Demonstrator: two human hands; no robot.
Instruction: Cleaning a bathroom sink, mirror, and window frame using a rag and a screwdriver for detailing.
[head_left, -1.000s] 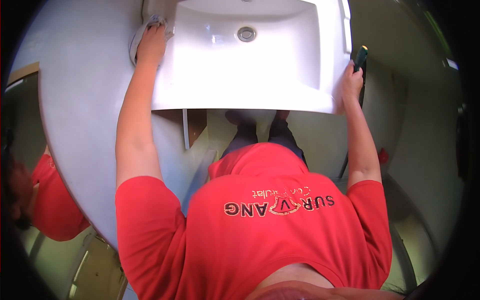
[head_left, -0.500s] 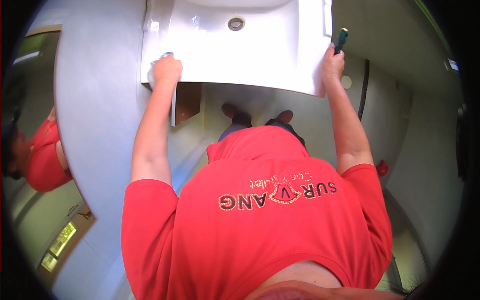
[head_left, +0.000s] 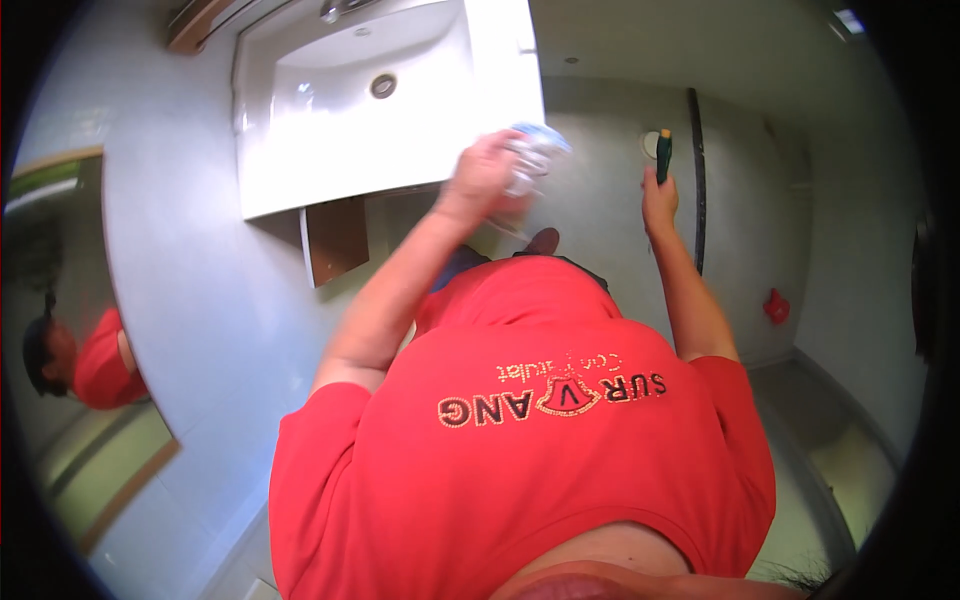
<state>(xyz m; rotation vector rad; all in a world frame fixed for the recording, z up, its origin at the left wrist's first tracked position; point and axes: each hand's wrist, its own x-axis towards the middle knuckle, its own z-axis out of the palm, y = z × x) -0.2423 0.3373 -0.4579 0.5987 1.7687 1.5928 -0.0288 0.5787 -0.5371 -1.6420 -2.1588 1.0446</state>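
My left hand (head_left: pixel 480 180) is closed on a crumpled clear plastic bag (head_left: pixel 535 160) with whitish and bluish parts, held in the air at the front right corner of the white washbasin (head_left: pixel 320 175). What the bag holds is blurred. Farther right, my right hand (head_left: pixel 659 203) is closed round a tool with a dark green handle (head_left: pixel 664 160) and a yellow end. That handle points up out of the fist, and the rest of the tool is hidden. The right hand is apart from the basin.
Beneath the basin, a brown cabinet panel (head_left: pixel 336 240) juts forward. A tap (head_left: pixel 345 8) stands at the basin's back. On the left wall hangs a mirror (head_left: pixel 75 300). To the right are a round white disc (head_left: pixel 652 145), a black strip (head_left: pixel 697 190) and a red object (head_left: pixel 776 306).
My left hand has left the basin's front left and swung right, carrying the plastic bag. My right hand has come away from the basin's right edge with the tool. The view has turned right.
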